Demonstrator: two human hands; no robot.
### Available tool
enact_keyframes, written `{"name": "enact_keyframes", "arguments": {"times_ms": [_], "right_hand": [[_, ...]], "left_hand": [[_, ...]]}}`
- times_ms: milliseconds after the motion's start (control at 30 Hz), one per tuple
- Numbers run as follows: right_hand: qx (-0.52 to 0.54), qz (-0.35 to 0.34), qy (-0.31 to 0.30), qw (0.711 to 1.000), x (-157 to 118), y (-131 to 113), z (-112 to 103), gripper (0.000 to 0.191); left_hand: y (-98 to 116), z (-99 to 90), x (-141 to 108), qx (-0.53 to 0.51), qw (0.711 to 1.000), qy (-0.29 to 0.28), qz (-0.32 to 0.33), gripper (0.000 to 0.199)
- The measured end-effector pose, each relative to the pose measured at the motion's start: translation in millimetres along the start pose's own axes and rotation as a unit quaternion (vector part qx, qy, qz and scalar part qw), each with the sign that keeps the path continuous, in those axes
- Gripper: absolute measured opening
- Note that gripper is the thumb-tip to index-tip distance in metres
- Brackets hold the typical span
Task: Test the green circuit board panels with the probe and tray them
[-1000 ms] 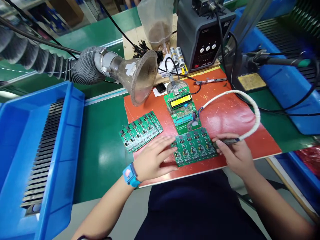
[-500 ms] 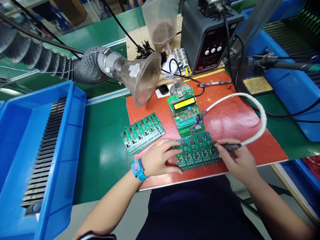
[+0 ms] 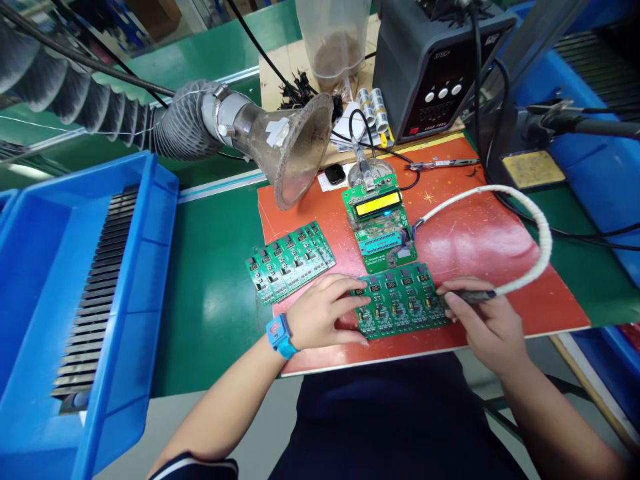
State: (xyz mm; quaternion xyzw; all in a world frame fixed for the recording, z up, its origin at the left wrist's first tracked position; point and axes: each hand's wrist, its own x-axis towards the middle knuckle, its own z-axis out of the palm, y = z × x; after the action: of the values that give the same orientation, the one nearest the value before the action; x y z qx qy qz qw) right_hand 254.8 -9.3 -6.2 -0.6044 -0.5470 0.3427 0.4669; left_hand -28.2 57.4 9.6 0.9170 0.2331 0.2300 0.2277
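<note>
A green circuit board panel [image 3: 400, 303] with a row of small digit displays lies on the red mat. My left hand [image 3: 330, 310], wearing a blue wristband, grips the panel's left end, fingers over the top and thumb at the lower corner. In my right hand [image 3: 487, 327] is a dark pen-like probe [image 3: 473, 297], its tip by the panel's right end and hidden by the fingers. A white sheathed cable [image 3: 543, 227] runs from the probe to a green programmer board [image 3: 385, 227] with a lit yellow screen. Left of it lie stacked circuit board panels [image 3: 293, 263].
A clear fume hood [image 3: 305, 153] on a grey hose overhangs the mat [image 3: 500, 267]. Blue bins [image 3: 163, 220] flank the bench; the left one holds dark slotted strips. Behind stand a soldering station [image 3: 440, 80], a plastic jug [image 3: 335, 53] and a tweezers-like tool [image 3: 443, 165].
The view has shifted slightly, so the bench items sit a little differently in the picture. Both hands keep their places on the panel and probe.
</note>
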Motion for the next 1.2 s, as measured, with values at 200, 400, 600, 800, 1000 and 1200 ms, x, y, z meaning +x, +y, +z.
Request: {"name": "enact_keyframes", "arguments": {"times_ms": [200,400,600,800,1000,1200], "right_hand": [[0.002,-0.004,0.000,1.000,0.3,-1.0,0.1,0.009],[-0.001,0.000,-0.003,1.000,2.2,-1.0,2.2,0.008],[-0.006,0.000,-0.003,1.000,2.3,-1.0,2.2,0.008],[-0.009,0.000,-0.004,1.000,1.3,-0.8,0.8,0.008],[-0.014,-0.003,-0.002,1.000,1.7,-2.1,0.7,0.009],[-0.018,-0.002,-0.001,1.000,2.5,-3.5,0.7,0.012]], "left_hand": [[-0.4,0.8,-1.1,-0.004,1.000,-0.007,-0.007,0.057],[-0.9,0.5,-2.7,-0.009,1.000,-0.010,-0.008,0.058],[4.4,1.2,-1.1,0.006,1.000,-0.019,-0.018,0.060],[8.0,7.1,-1.4,0.043,0.999,-0.021,-0.014,0.062],[6.8,10.5,-3.4,0.036,0.999,-0.023,-0.018,0.060],[6.8,10.2,-3.6,0.041,0.999,-0.012,-0.011,0.059]]}}
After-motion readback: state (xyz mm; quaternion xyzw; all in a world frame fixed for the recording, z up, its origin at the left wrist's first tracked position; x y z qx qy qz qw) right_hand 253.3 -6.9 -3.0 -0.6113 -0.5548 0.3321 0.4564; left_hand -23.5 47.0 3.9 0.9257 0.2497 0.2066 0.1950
